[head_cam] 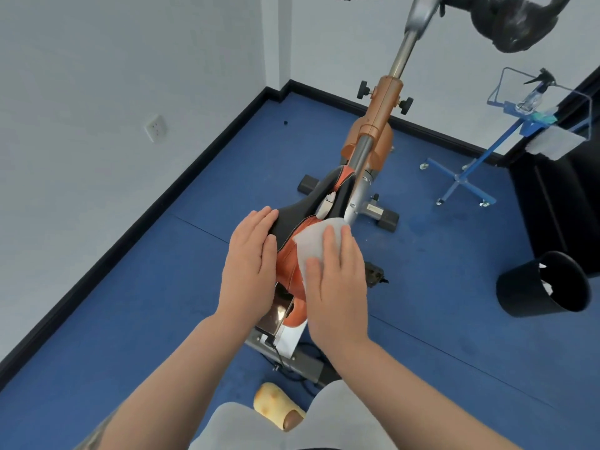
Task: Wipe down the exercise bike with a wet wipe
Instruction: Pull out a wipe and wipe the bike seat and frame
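In the head view, we look down on the exercise bike (373, 134) from behind its saddle (298, 222). The long axis of the saddle runs away from us, from the wide rear part under our hands to the narrow nose near the silver post. This is the relation that matters: we judge the next wipe must go forward along this axis, away from the body, toward the nose.

Our right hand (334, 280) lies flat, fingers straight and close together, and presses the wet wipe (313, 238) onto the right rear part of the saddle. The wipe shows beyond the fingertips, so the surface not yet wiped lies ahead of the hand and to its left. Our left hand (250, 264) rests flat on the left rear edge of the saddle, fingers relaxed, holding nothing; we think it steadies the seat. Both hands are about equally near the saddle, but only the right one has the wipe.

The saddle is smooth padded material, black and orange with light stitching, curved downward at its sides. The wipe is thin, white and soft, and follows this curve. The posts are shiny metal, and the handlebars (519, 21) far ahead look black and padded.
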A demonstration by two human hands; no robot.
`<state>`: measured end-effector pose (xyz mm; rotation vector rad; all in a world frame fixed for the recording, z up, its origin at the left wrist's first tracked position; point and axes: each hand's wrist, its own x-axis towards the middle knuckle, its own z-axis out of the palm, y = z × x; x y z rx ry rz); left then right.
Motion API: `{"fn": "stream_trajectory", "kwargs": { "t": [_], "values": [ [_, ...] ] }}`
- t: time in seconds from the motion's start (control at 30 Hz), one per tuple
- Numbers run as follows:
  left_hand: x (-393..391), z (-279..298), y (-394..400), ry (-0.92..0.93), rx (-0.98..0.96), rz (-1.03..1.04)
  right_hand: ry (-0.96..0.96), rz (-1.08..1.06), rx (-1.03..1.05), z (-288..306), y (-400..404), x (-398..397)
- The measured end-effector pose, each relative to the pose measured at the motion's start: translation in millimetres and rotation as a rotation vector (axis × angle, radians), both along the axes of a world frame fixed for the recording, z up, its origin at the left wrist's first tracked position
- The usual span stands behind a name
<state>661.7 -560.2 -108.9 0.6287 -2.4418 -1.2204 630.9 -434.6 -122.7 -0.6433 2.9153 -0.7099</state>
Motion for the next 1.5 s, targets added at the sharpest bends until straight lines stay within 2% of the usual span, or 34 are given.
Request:
{"fn": "stream_trajectory", "kwargs": {
  "t": [0.07,0.1,0.23,0.33,0.4,0.47,0.63,0.73,0.97,1.03,1.13,1.2,1.33,1.5],
  "values": [
    [-2.7,-0.1,7.6,0.009,0.007,0.062,0.074,0.041,0.210,-0.7,-2.3,7.6],
    [-3.9,-0.2,10.1,0.018,0.012,0.085,0.096,0.043,0.219,-1.6,1.4,13.6],
    [-6.4,-1.8,13.1,0.051,0.019,0.124,0.020,0.024,-0.090,3.3,16.3,22.7],
    [-4.3,0.4,10.3,0.052,0.071,0.109,-0.273,-0.033,-0.343,4.0,12.9,-6.6],
    [-1.9,2.1,7.8,0.053,0.122,0.101,-0.484,-0.095,-0.398,5.5,8.1,-40.1],
    [0.1,4.0,4.6,0.054,0.165,0.114,-0.560,-0.136,-0.395,13.4,2.3,-56.5],
    [2.5,3.4,5.4,0.030,0.193,0.145,-0.260,-0.072,-0.100,37.6,4.6,4.1],
    [1.8,-0.4,9.9,0.021,0.151,0.153,-0.281,-0.102,-0.105,39.1,2.8,0.4],
    [-3.0,1.1,16.7,0.012,0.114,0.209,-0.410,-0.208,-0.064,22.2,-29.0,-80.9],
    [-7.4,4.4,18.7,-0.012,0.102,0.244,-0.458,-0.212,-0.094,27.7,-24.4,-74.2],
    [-16.2,9.2,20.0,-0.028,0.070,0.293,-0.343,-0.092,-0.113,31.9,-7.1,-43.9],
    [-21.1,10.4,20.3,-0.033,0.064,0.333,-0.355,-0.080,-0.155,27.1,-5.3,-45.3],
    [-23.7,9.1,22.9,-0.034,0.045,0.380,-0.505,-0.202,-0.152,16.7,-27.8,-84.9],
    [-22.3,8.0,24.9,-0.037,0.010,0.374,-0.514,-0.268,-0.212,2.4,-44.0,-144.5]
  ]
}}
